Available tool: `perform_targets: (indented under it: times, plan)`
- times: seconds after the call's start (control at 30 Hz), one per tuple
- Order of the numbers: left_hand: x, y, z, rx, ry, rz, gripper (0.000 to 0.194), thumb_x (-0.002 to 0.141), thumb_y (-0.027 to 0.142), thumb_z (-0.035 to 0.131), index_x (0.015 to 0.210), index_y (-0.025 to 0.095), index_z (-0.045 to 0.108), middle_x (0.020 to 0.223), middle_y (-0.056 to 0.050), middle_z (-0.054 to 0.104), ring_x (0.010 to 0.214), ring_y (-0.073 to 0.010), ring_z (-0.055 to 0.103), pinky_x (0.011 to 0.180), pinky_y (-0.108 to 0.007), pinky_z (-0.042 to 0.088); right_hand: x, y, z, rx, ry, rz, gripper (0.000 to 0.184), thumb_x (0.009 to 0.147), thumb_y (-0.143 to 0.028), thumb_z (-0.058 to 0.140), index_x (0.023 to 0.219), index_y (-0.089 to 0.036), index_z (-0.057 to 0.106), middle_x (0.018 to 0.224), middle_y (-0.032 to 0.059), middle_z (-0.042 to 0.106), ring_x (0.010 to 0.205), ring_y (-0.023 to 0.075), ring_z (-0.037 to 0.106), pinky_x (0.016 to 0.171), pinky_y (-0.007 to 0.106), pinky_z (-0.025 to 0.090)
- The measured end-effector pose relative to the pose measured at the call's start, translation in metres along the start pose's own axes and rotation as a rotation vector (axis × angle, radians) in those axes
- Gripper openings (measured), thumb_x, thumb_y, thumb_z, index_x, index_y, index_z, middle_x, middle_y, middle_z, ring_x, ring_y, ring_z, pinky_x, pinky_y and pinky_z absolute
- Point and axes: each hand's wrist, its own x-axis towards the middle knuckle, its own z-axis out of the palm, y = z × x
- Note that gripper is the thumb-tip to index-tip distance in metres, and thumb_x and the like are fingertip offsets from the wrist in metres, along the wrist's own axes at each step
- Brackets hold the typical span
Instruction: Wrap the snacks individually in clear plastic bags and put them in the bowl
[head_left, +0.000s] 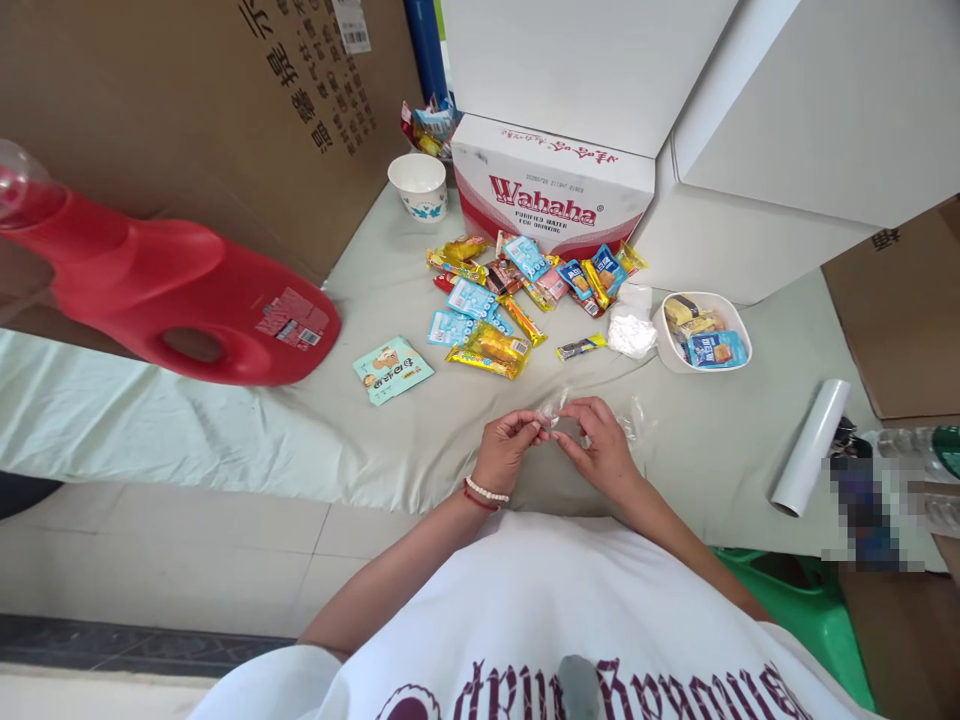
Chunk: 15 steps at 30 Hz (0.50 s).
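Over the near edge of the cloth-covered table, my left hand (pixel 508 448) pinches a piece of clear plastic bag (pixel 553 402) between thumb and fingers. Facing it, my right hand (pixel 600 450) is curled with thumb and index finger at the same thin plastic, tips slightly apart. More crumpled clear plastic (pixel 639 420) lies just beyond my right hand. Ahead is a pile of wrapped snacks, with light-blue packets (pixel 472 299), a yellow packet (pixel 496 350) and a small yellow-and-dark stick packet (pixel 581 347). A mint-green packet (pixel 393 370) lies apart to the left.
A white tub (pixel 703 362) of snacks stands right of a crumpled white wrapper (pixel 632 330). Behind are a paper cup (pixel 420 188) and a Wahaha water carton (pixel 553 185). A big red jug (pixel 187 300) is left, a white roll (pixel 810 448) right, a green stool (pixel 814 625) below.
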Motion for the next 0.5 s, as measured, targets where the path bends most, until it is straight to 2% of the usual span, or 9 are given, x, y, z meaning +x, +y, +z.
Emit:
perform_targets:
  times: [0.17,0.27,0.4,0.5]
  plan:
    - [-0.001,0.002,0.003,-0.121,-0.031,-0.101,0.019,0.070,0.032,0.078,0.078,0.015,0.073,0.077,-0.003,0.073,0.069,-0.0146,0.068,0.070,-0.028,0.051,0.000,0.000,0.004,0.023,-0.014,0.033,0.012,0.098,-0.027,0.058,0.105,-0.025,0.068,0.107,0.0095,0.064,0.103,0.0240,0.061,0.084,0.039,0.055]
    - [-0.001,0.001,0.004,-0.110,-0.036,-0.091,0.020,0.069,0.032,0.080,0.079,0.016,0.072,0.075,-0.003,0.073,0.070,-0.0150,0.069,0.070,-0.028,0.052,0.001,-0.001,0.005,0.106,-0.021,0.085,0.012,0.098,-0.028,0.058,0.100,-0.024,0.069,0.106,0.0088,0.065,0.097,0.0219,0.063,0.082,0.037,0.055]
    - [-0.001,-0.005,0.001,0.069,-0.039,0.002,0.021,0.076,0.035,0.078,0.084,0.016,0.073,0.073,-0.003,0.074,0.072,-0.0162,0.069,0.073,-0.030,0.053,0.002,-0.003,0.003,0.283,-0.021,0.221,0.018,0.097,-0.037,0.059,0.095,-0.023,0.070,0.099,0.0065,0.067,0.087,0.0188,0.064,0.079,0.034,0.053]
    - [-0.002,-0.008,-0.002,0.283,-0.029,0.115,0.019,0.083,0.036,0.072,0.091,0.019,0.076,0.081,-0.004,0.077,0.078,-0.0186,0.072,0.077,-0.032,0.055,0.004,-0.007,0.002,0.440,0.030,0.451,0.034,0.097,-0.053,0.056,0.089,-0.022,0.066,0.085,0.0036,0.065,0.073,0.0167,0.059,0.066,0.030,0.049]
